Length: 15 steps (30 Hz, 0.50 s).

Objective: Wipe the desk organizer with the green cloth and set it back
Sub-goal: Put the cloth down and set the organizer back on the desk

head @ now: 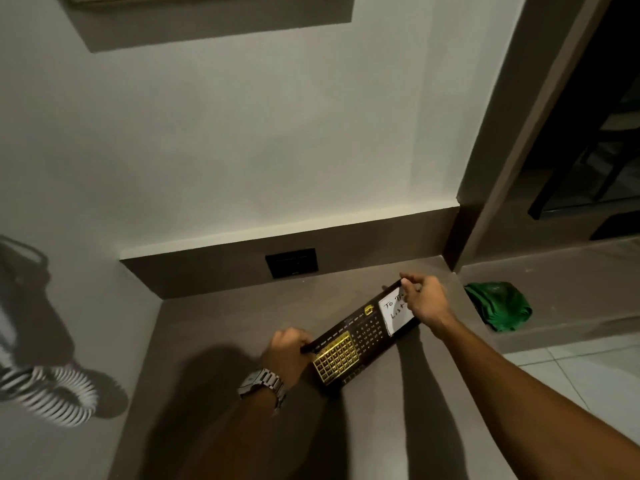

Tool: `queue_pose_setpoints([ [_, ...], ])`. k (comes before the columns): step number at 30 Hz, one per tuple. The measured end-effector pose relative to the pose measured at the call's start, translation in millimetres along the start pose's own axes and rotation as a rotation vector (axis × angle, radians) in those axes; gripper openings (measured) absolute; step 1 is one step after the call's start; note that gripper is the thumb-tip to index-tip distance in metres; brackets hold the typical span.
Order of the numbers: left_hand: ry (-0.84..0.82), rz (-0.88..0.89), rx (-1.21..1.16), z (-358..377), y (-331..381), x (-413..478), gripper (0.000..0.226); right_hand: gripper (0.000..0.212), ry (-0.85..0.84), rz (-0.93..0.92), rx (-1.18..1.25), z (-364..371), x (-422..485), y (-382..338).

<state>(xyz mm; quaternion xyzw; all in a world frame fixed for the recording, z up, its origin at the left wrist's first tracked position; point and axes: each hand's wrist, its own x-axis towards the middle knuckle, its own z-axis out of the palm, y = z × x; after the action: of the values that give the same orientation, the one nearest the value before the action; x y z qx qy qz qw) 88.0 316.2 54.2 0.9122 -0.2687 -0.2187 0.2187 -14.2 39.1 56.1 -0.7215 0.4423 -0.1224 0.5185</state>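
The desk organizer (360, 336) sits between my two hands, a long dark board with a gold grid, calendar numbers and a white "To Do List" note (393, 311) at its right end. It lies slanted across the desk (221, 327), its right end nearer the back wall, its left end nearer me. My left hand (287, 353) is curled closed on the organizer's left end, fingers over its top edge, a metal watch (263, 384) on that wrist. My right hand (424, 299) pinches the far right corner, thumb and fingers closed on the rim above the note.

Behind the organizer there is bare desk up to the low back panel, where a dark socket plate (291, 262) is set. To its left the desk runs open toward the side wall. The green cloth (498, 304) lies crumpled on a lower ledge beyond the desk's right edge, well apart from both hands. Pale floor tiles (571, 368) show below that ledge.
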Motion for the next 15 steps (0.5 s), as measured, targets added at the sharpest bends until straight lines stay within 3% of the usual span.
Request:
queue_pose_setpoints([
  [6,0.052,-0.047,-0.044,-16,-14,21,0.017,0.009,0.099,-0.023,-0.019,8,-10,8],
  [11,0.076,-0.003,-0.005,-35,-22,33,0.020,0.008,0.084,-0.032,0.018,12,-26,15],
  [15,0.124,-0.002,0.028,-42,-23,36,0.022,0.020,0.070,-0.029,0.058,17,-34,12],
])
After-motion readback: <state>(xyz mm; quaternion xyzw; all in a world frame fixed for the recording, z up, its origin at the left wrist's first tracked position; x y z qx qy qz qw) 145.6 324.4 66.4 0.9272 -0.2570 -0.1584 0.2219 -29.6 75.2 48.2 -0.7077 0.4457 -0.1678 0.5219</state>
